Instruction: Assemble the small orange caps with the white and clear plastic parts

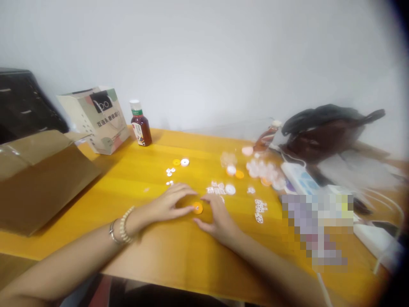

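Observation:
A small orange disc [198, 209] with a pale centre lies on the yellow table between my two hands. My left hand [169, 203] reaches in from the left, its fingers stretched and the thumb tip at the disc's edge. On the other side is my right hand [221, 219], thumb and index finger spread apart around the disc. Whether either hand presses on it, I cannot tell. Beyond the right hand lie white cut-out pieces [215, 189] and a white disc [230, 189]. Small white round pieces [169, 172] lie past the left hand, near another orange disc [176, 162] and white disc [185, 162].
A cardboard box [41, 179], a paper bag [105, 123] and a dark-red bottle [140, 128] stand on the left. To the right are clear plastic pieces [263, 168], more white cut-outs [259, 211], a power strip [300, 179], cables and a dark bag [329, 132].

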The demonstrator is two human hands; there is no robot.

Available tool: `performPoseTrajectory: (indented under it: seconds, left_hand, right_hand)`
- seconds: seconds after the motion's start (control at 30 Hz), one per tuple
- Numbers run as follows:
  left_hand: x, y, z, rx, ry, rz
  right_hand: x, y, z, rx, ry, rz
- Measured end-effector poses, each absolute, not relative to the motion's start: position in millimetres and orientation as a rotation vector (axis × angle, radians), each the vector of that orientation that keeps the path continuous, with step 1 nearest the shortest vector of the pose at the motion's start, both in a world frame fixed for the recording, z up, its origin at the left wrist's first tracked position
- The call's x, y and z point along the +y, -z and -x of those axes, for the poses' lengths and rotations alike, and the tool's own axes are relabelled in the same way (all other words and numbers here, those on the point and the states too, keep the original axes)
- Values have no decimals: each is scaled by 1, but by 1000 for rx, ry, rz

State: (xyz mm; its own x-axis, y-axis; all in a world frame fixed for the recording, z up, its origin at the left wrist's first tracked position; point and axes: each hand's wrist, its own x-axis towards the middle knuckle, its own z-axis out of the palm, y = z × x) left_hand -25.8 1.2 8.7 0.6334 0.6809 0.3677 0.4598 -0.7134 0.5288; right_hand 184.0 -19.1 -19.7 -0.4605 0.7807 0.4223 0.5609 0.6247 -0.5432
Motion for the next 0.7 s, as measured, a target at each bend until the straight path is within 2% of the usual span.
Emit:
performPoseTrajectory:
  seconds: [0.13, 0.27, 0.7]
  left_hand:
    - [25, -19, 55, 1141, -964, -2489]
    - [49, -25, 93, 1216, -661, -2392]
    - [57, -35, 141, 1301, -96, -2102]
  right_hand:
    - [-19, 24, -179, -2197, -479, 1048]
    - [-19, 26, -182, -2183, -524, 1065]
    - [-18, 26, -187, -2215, -613, 1056]
